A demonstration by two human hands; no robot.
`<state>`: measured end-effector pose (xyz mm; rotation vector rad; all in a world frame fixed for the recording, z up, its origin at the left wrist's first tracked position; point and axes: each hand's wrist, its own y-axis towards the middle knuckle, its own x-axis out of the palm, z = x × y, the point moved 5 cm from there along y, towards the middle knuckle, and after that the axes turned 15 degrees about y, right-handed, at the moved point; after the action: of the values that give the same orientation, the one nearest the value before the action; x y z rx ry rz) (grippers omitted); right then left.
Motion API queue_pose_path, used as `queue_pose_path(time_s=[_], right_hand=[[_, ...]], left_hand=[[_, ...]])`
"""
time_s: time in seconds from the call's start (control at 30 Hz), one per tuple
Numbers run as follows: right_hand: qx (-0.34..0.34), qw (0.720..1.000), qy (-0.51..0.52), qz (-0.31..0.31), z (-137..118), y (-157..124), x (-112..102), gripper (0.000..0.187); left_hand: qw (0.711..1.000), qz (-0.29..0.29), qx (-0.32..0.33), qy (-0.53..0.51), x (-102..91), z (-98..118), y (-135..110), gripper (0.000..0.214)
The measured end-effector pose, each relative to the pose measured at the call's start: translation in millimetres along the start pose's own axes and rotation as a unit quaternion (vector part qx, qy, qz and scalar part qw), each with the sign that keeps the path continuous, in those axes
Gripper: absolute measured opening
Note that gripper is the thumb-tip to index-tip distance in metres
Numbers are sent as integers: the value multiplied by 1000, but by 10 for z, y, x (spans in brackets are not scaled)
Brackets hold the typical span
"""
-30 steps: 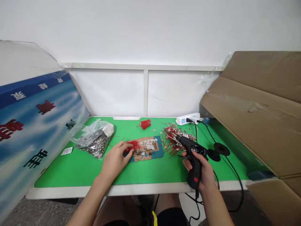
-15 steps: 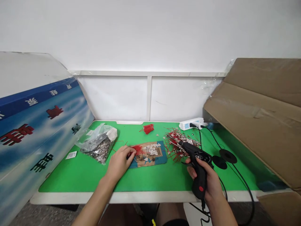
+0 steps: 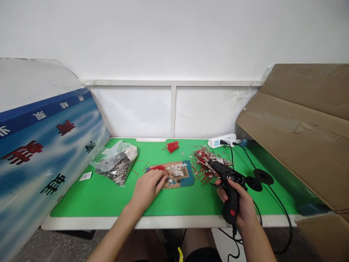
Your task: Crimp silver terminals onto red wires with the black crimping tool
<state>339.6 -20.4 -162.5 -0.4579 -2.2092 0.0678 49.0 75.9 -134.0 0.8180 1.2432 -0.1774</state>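
My right hand [image 3: 244, 203] is wrapped round the grip of a black soldering gun [image 3: 231, 189] with a red dot at its base. Its metal tip points left, over a heap of red wires with small metal tabs [image 3: 214, 162]. My left hand [image 3: 149, 183] is closed, fingertips pressed together at the printed cardboard piece [image 3: 187, 182]; whatever they pinch is hidden. Just behind these fingers lie loose red wires [image 3: 160, 167], partly covered by the hand. Small silvery metal tabs [image 3: 178, 171] lie on the cardboard, right of the fingers.
A clear bag of metal parts [image 3: 118, 169] lies at left, near a white label [image 3: 85, 176]. Behind the cardboard is a red wire bundle [image 3: 172, 147]. A power strip [image 3: 222, 141] and black cables stand back right. Cardboard panels [image 3: 297, 120] flank the green mat [image 3: 174, 205].
My left hand has moved right over the cardboard, from the loose wires' left end towards the metal tabs. The right hand and soldering gun stay nearly in place. The view has shifted slightly.
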Motion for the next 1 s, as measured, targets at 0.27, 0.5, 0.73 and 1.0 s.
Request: queue_pose_path(time_s=[0.27, 0.5, 0.73, 1.0], right_hand=[[-5, 1000, 17, -4, 8, 32, -36, 34], [4, 1000, -5, -15, 17, 32, -68, 32], [4, 1000, -7, -15, 15, 28, -62, 30], [11, 1000, -6, -15, 27, 54, -47, 31]], left_hand=[[997, 15, 38, -58, 66, -42, -26, 18], [997, 4, 45, -63, 88, -68, -12, 18], [995, -9, 30, -92, 91, -58, -5, 17], [995, 12, 24, -97, 50, -83, -59, 18]])
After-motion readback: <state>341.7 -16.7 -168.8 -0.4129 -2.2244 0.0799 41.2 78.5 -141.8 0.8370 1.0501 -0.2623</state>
